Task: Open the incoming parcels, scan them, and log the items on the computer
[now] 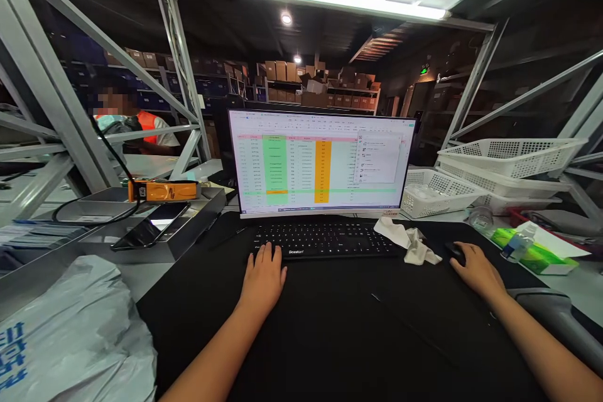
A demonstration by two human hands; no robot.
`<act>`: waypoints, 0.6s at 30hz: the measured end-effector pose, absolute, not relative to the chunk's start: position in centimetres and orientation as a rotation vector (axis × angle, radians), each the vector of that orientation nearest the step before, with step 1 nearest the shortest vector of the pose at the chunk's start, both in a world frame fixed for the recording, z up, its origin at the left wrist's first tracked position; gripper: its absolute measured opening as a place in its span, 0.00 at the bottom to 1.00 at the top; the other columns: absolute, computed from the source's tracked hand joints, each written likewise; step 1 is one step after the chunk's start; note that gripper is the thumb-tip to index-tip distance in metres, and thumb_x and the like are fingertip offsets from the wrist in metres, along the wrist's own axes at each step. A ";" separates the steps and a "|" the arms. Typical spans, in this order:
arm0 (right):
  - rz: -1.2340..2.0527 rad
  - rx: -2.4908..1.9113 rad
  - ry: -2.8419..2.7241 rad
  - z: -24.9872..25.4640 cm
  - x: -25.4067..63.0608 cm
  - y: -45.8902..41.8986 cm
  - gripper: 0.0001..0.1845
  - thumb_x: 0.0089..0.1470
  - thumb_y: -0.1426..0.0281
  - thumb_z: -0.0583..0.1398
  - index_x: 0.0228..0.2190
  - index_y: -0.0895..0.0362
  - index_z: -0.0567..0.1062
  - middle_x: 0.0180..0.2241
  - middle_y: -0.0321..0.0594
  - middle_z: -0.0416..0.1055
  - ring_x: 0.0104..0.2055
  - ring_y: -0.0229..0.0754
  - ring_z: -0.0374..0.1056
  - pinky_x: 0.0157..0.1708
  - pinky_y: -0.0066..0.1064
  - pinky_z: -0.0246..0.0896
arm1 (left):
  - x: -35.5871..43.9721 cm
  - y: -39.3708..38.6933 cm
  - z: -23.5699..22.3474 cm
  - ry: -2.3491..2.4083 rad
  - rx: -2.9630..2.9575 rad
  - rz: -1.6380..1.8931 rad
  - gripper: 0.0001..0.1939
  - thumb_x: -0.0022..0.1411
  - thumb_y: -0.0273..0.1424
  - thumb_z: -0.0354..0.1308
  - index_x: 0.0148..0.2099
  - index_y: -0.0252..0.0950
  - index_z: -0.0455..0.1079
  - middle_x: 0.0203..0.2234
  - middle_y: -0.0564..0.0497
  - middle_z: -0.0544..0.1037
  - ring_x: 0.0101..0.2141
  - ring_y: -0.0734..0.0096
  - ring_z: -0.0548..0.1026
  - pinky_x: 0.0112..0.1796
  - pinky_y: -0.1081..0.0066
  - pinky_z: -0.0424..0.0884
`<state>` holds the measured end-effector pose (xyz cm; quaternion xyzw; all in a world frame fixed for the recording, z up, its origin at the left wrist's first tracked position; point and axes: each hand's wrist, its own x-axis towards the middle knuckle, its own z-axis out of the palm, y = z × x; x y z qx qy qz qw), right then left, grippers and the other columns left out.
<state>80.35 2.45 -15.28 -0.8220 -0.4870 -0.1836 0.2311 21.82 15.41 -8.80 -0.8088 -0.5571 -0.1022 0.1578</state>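
Note:
My left hand (264, 276) lies flat with fingers slightly spread, its fingertips on the lower left keys of a black keyboard (325, 240). Over to the right, my right hand (478, 270) is curled over a dark computer mouse (456, 252), which shows only in part. Behind the keyboard stands a monitor (299, 169) with a spreadsheet that has green and orange columns and a small panel at its right. A crumpled white tissue (417, 248) rests against the keyboard's right end. Both hands are over a black desk mat (330, 326).
A grey plastic bag (80, 333) lies at left, near a phone (151, 226) and a yellow device (162, 190). At right are white baskets (513, 157), a green tissue pack (532, 251), a small bottle (518, 244) and a grey scanner-like device (546, 304). A person (146, 125) sits beyond the frame.

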 end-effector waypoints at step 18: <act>-0.503 -2.328 -1.248 -14.4 79.4 2.8 0.30 0.56 0.57 0.54 0.54 0.62 0.69 0.54 0.56 0.67 0.53 0.56 0.69 0.55 0.45 0.66 | 21.8 16.0 -9.3 -1.584 -2.302 -0.308 0.26 0.70 0.30 0.49 0.67 0.27 0.64 0.65 0.31 0.65 0.64 0.46 0.64 0.62 0.49 0.61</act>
